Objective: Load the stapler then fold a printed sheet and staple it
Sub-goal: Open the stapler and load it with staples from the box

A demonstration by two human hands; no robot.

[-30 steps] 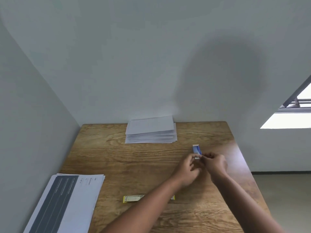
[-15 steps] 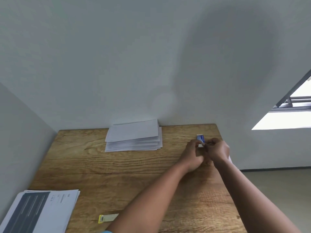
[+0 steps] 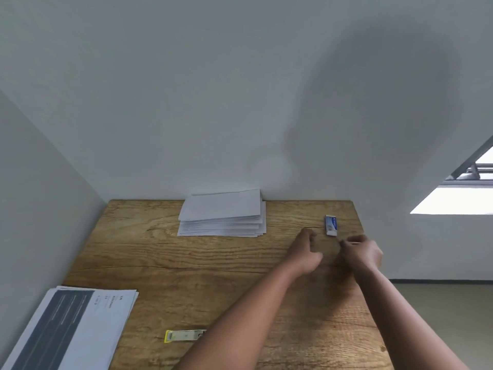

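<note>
A small blue and white staple box (image 3: pixel 331 225) lies near the table's far right corner. My right hand (image 3: pixel 360 251) hovers just in front of it, fingertips pinched on a small pale strip of staples (image 3: pixel 341 241) that is blurred. My left hand (image 3: pixel 306 253) hangs left of the box, fingers loosely curled and holding nothing. The yellow stapler (image 3: pixel 182 335) lies flat near the front edge, its right end hidden by my left forearm. A stack of printed sheets (image 3: pixel 80 321) with a dark band sits at the front left.
A pile of folded white sheets (image 3: pixel 222 216) rests against the back wall on the wooden table (image 3: pixel 213 265). Walls close in the left and far sides. The table's right edge drops to the floor.
Both hands have come off the staple box and drawn slightly toward me and apart; the box now lies alone on the table. The camera view has shifted.
</note>
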